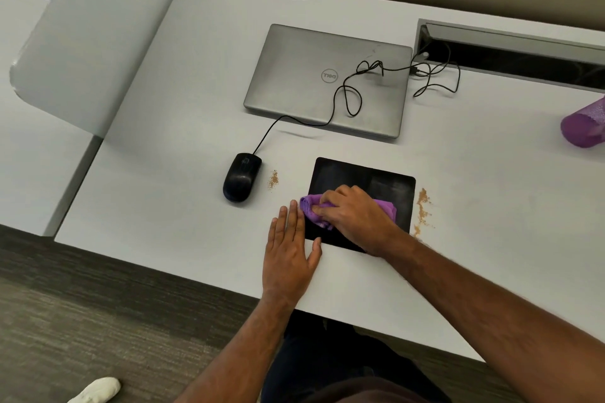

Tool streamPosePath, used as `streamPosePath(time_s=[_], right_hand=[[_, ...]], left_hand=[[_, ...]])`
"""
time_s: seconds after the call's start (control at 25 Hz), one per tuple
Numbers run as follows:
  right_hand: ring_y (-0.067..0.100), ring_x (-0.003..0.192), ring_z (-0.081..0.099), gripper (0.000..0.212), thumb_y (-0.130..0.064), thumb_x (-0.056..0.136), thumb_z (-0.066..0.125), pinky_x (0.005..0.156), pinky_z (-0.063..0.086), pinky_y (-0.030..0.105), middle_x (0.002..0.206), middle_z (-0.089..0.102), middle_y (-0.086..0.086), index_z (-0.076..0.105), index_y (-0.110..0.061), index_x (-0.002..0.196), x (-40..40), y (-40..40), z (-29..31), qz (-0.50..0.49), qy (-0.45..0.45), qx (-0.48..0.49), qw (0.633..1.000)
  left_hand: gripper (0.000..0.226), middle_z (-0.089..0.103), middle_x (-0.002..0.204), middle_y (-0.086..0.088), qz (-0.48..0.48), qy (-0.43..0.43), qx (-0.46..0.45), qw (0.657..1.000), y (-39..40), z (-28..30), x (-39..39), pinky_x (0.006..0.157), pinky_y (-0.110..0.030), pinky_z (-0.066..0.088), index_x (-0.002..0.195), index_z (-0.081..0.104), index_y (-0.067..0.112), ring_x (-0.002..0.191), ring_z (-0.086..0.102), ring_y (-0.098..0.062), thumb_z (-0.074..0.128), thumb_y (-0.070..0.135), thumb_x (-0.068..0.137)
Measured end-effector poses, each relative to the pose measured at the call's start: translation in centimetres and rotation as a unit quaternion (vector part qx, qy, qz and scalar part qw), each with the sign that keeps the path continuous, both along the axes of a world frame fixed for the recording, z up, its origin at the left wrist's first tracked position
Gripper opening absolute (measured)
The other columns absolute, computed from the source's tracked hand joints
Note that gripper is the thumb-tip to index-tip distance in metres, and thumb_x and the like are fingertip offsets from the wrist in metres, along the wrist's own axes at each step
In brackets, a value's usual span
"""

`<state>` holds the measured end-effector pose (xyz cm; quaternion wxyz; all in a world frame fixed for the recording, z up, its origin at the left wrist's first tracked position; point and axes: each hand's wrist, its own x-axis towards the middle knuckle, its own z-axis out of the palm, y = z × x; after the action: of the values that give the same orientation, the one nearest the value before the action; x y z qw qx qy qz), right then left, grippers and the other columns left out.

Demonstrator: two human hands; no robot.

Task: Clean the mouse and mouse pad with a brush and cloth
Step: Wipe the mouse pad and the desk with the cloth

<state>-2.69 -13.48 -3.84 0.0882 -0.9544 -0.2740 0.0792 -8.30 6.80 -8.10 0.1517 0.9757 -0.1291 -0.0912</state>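
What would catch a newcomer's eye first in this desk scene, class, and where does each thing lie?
The purple cloth stands out, gripped by the right hand on the black mouse pad, while the left hand lies flat at the pad's left edge. Brown crumbs lie on the desk right of the pad, with a smaller patch between pad and mouse.

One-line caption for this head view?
Right hand wipes the mouse pad with a purple cloth; left hand lies flat beside it.
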Motion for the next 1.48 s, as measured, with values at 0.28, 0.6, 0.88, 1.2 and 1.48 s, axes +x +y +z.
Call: streamPosePath(time_s=[0.28, 0.6, 0.88, 1.2, 1.48], right_hand=[[0.029, 0.099, 0.057, 0.033, -0.019, 0.093, 0.070, 0.083, 0.052, 0.040, 0.119, 0.063, 0.010, 0.064, -0.021, 0.125, 4.2, 0.0, 0.6, -0.126, -0.032, -0.004, 0.992], [0.029, 0.092, 0.056, 0.031, -0.020, 0.084, 0.079, 0.075, 0.049, 0.040, 0.111, 0.062, 0.007, 0.066, -0.026, 0.112, 5.5, -2.8, 1.0, -0.115, -0.040, -0.036, 0.992], [0.031, 0.093, 0.060, 0.056, -0.019, 0.075, 0.089, 0.076, 0.053, 0.044, 0.116, 0.063, 0.012, 0.064, -0.021, 0.125, -0.3, -1.0, -0.5, -0.018, -0.031, -0.027, 0.999], [0.029, 0.098, 0.057, 0.044, -0.019, 0.083, 0.081, 0.079, 0.048, 0.042, 0.115, 0.061, 0.009, 0.063, -0.025, 0.122, 2.3, -2.9, 0.8, -0.109, -0.050, -0.054, 0.991], [0.026, 0.098, 0.055, 0.033, -0.025, 0.087, 0.079, 0.078, 0.046, 0.039, 0.114, 0.060, 0.006, 0.065, -0.027, 0.116, 3.6, -3.7, 1.7, -0.103, -0.020, -0.071, 0.992]], left_hand=[[0.078, -0.010, 0.174, 0.002, 0.001, 0.004, 0.012, 1.000, 0.0, 0.0, -0.1, 0.129, -0.034, -0.003, 0.166, -0.002, 0.018, 0.161, -0.007, -0.016, 0.030, 0.057, 0.106], [0.078, -0.009, 0.174, 0.002, 0.000, 0.005, 0.014, 1.000, 0.0, 0.0, 0.1, 0.130, -0.034, -0.002, 0.166, -0.001, 0.017, 0.160, -0.007, -0.016, 0.029, 0.056, 0.105], [0.078, -0.011, 0.174, 0.000, -0.005, 0.013, 0.023, 1.000, 0.0, 0.1, 0.1, 0.131, -0.038, 0.003, 0.166, 0.000, 0.015, 0.160, -0.009, -0.017, 0.027, 0.057, 0.105], [0.077, -0.010, 0.174, 0.001, -0.007, 0.010, 0.029, 1.000, 0.0, 0.3, 0.0, 0.130, -0.037, 0.002, 0.166, 0.001, 0.015, 0.160, -0.010, -0.015, 0.027, 0.056, 0.105], [0.078, -0.010, 0.174, 0.001, -0.005, 0.013, 0.023, 1.000, 0.0, 0.3, 0.0, 0.130, -0.036, 0.001, 0.166, 0.000, 0.015, 0.160, -0.010, -0.015, 0.026, 0.056, 0.105]])
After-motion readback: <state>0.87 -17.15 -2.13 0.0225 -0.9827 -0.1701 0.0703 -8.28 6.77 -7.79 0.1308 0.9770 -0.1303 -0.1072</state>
